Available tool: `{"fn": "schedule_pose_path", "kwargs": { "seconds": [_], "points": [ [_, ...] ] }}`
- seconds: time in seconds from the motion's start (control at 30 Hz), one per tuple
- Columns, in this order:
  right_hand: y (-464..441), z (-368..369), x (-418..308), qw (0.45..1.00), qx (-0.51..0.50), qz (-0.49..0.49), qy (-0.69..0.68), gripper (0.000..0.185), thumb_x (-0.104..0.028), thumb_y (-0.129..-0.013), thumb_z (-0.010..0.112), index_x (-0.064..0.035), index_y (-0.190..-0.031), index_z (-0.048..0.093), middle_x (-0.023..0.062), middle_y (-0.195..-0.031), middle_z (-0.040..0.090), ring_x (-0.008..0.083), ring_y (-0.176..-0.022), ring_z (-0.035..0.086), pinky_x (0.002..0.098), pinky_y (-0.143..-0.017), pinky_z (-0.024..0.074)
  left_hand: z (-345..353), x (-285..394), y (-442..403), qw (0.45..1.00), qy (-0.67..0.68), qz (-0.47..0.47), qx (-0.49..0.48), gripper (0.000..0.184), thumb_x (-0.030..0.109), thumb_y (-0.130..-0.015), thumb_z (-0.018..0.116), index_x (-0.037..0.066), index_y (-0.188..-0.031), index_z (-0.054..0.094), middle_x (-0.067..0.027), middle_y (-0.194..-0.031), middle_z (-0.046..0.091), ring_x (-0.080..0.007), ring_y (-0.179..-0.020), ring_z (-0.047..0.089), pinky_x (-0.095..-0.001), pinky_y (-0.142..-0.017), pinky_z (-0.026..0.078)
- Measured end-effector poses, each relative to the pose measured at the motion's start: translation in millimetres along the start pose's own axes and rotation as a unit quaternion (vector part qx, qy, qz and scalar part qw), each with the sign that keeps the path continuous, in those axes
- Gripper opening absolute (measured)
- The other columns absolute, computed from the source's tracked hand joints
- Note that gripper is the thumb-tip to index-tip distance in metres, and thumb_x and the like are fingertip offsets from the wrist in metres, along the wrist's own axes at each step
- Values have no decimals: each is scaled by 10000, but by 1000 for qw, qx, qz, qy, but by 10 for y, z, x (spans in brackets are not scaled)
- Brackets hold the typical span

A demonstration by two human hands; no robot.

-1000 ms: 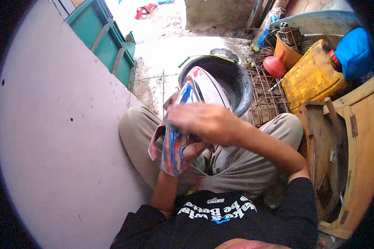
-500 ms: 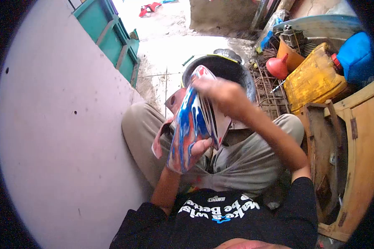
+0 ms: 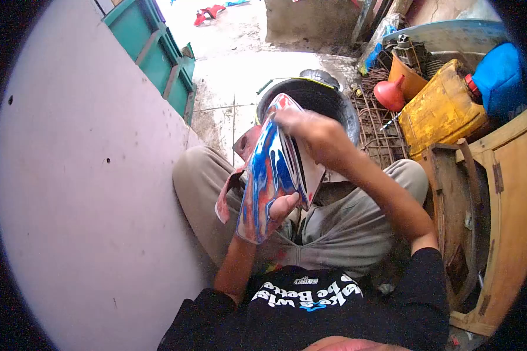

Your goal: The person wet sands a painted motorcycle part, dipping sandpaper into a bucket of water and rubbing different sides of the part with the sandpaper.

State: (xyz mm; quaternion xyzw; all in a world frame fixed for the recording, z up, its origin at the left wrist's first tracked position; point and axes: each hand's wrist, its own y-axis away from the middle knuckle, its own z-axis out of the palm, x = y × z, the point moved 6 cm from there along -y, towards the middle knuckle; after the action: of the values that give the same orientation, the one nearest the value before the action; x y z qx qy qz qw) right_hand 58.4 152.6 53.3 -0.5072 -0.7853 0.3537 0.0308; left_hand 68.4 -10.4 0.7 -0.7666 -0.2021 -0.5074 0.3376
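Note:
A curved panel (image 3: pixel 269 169), streaked blue, white and red-brown, stands tilted over my lap. My left hand (image 3: pixel 282 209) grips its lower end, with the thumb over the near edge and the other fingers hidden behind. Near the panel's upper end, my right hand (image 3: pixel 311 130) is pressed on its surface, fingers together and blurred; whatever may be under them is hidden. Beyond the panel sits a dark basin (image 3: pixel 348 114) with a yellow strip along its rim.
A pale wall (image 3: pixel 93 175) rises at the left, with a green door (image 3: pixel 149 52) behind it. To the right are a wire rack (image 3: pixel 380 131), a red funnel (image 3: pixel 390 93), a yellow jerrycan (image 3: pixel 442 108), a blue container (image 3: pixel 498 79) and a wooden frame (image 3: pixel 512 216).
My right hand has moved from the panel's middle up to its upper end. The panel has turned slightly, showing more of its blue streaks. My left hand keeps its grip.

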Motion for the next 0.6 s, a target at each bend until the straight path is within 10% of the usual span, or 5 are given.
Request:
{"fn": "schedule_pose_path", "kwargs": {
  "seconds": [0.03,0.33,0.4,0.5,0.6],
  "points": [
    [53,9,-56,1000,-5,-23,-8,394,-113,-949,605,-20,-1329,652,197,-1297,697,321,-1190,695,424,-1011,564,48,-132,-12,952,294,-85,21,653,198,-860,798,9,-1412,505,-165,-1365,599,-322,-1214,607,-423,-1082,467],
    [5,32,52,1000,-26,2,15,384,-95,-944,583,-20,-1314,649,211,-1193,718,332,-1084,723,399,-945,583,-162,228,42,971,-169,157,63,614,163,-806,847,-3,-1334,581,-253,-1340,593,-396,-1269,575,-516,-1006,491],
    [126,86,-313,993,2,-111,-49,389,-125,-955,580,-31,-1324,653,183,-1267,709,316,-1144,713,403,-989,576,-50,35,-9,975,205,-60,62,602,133,-825,814,16,-1368,582,-252,-1354,592,-383,-1271,581,-517,-1010,496],
    [88,-22,-473,980,-16,-172,-104,378,-104,-953,589,-32,-1318,660,176,-1298,701,313,-1164,709,413,-999,574,-87,-4,57,986,-140,89,30,690,83,-839,762,-2,-1459,470,-176,-1332,612,-285,-1208,621,-398,-1014,521],
    [43,24,-44,1000,-12,-23,-8,374,-107,-950,596,-19,-1306,668,169,-1298,704,308,-1161,711,412,-995,575,54,-185,76,937,298,-180,21,705,143,-863,749,22,-1490,452,-181,-1361,591,-294,-1245,597,-404,-1020,519]
  ]
}}
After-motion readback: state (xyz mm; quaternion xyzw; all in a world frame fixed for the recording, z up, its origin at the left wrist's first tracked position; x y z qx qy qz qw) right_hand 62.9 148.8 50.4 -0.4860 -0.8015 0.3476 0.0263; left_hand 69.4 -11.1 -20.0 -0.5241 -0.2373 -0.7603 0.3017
